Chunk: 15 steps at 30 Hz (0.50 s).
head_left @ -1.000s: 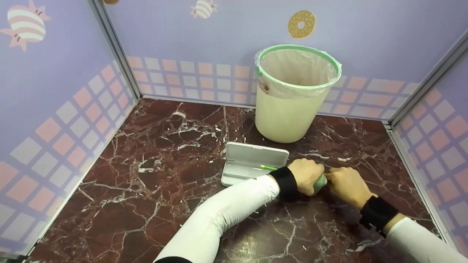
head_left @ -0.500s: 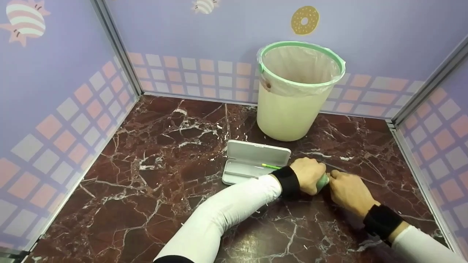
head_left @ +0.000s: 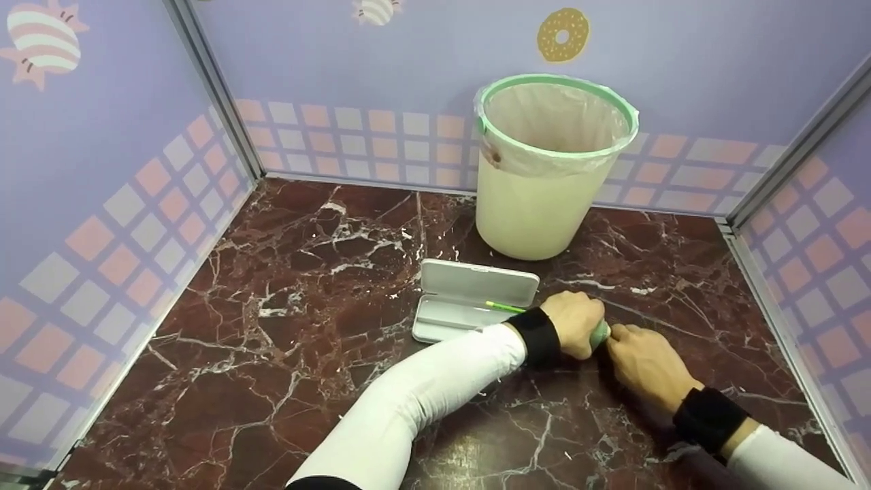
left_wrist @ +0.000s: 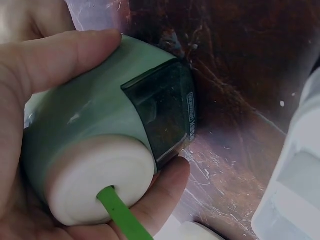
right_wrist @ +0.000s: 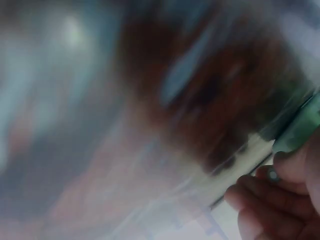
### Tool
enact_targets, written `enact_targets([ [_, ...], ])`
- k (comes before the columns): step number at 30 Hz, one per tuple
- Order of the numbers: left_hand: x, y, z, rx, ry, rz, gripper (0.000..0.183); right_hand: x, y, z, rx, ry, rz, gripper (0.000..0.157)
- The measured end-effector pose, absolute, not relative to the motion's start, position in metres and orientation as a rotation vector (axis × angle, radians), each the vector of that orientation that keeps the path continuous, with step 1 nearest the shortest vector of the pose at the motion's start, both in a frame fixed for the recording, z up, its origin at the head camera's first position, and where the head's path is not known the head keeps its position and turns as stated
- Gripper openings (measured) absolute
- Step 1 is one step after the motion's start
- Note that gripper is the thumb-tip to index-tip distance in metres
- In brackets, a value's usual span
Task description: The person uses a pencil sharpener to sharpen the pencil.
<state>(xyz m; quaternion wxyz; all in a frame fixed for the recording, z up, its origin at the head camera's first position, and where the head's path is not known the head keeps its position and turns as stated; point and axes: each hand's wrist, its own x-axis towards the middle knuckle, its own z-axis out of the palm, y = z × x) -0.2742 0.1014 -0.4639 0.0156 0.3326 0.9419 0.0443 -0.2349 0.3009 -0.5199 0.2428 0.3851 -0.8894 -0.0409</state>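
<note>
My left hand [head_left: 573, 323] grips a green pencil sharpener [left_wrist: 95, 112] with a dark see-through window [left_wrist: 167, 112]. Thumb on top and fingers beneath hold its rounded body. Out of the hole in its pale round face sticks a green pencil [left_wrist: 122, 215]; in the head view its far end shows over the pencil case, and the wrist hides the stretch between. On the sharpener's other side, my right hand [head_left: 646, 357] pinches its small crank handle [right_wrist: 272, 174], mostly covered by the fingers. Both hands are low over the marbled table.
A grey-white pencil case [head_left: 480, 286] lies with its lid up, left of the hands and partly under the left forearm. Behind stands a cream bin [head_left: 531, 211] with a green rim and clear liner. White specks dot the table [head_left: 272, 381]; patterned walls enclose it.
My right hand has shifted and turned slightly at the crank. The left hand keeps its grip on the sharpener, and the head view tilts a little. Case and bin stay put.
</note>
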Motion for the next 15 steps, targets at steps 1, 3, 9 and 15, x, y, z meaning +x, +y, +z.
enact_targets([
  [1, -0.275, 0.101, -0.464, 1.031, 2.934, 0.143, 0.027, -0.234, 0.300, -0.519, 1.060, -2.436, -0.121, 0.019],
  [3, -0.275, 0.101, -0.463, 1.030, 2.940, 0.148, 0.026, -0.232, 0.298, -0.516, 1.060, -2.461, -0.129, 0.020],
  [9, -0.273, 0.102, -0.463, 1.036, 2.922, 0.152, 0.022, -0.226, 0.296, -0.510, 1.050, -2.542, -0.077, 0.029],
  [15, -0.273, 0.102, -0.461, 1.020, 2.917, 0.148, 0.018, -0.221, 0.295, -0.504, 1.049, -2.586, 0.056, 0.034],
])
